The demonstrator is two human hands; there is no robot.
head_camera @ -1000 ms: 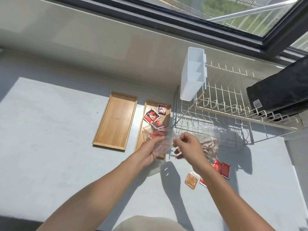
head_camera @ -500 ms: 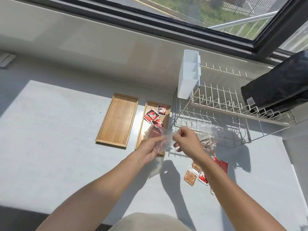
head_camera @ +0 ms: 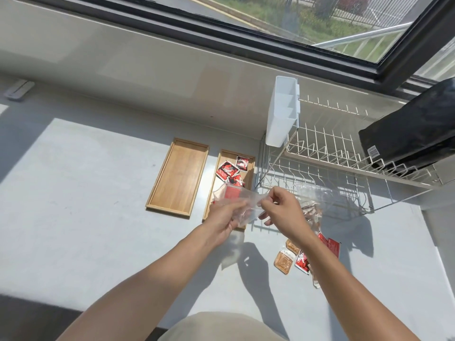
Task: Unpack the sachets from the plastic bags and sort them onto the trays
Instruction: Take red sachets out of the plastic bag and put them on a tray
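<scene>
1. Two hands hold one clear plastic bag point(head_camera: 242, 205) above the near end of the right tray point(head_camera: 251, 168); left hand point(head_camera: 225, 217) grips its body, right hand point(head_camera: 280, 210) pinches the mouth; the film looks light, limp and slippery, so pinch the edges.
2. Loose sachets point(head_camera: 285, 260) lie on the table, right of the arms.
3. Red sachets point(head_camera: 227, 169) lie in the right tray; left tray point(head_camera: 179, 175) holds none.
</scene>
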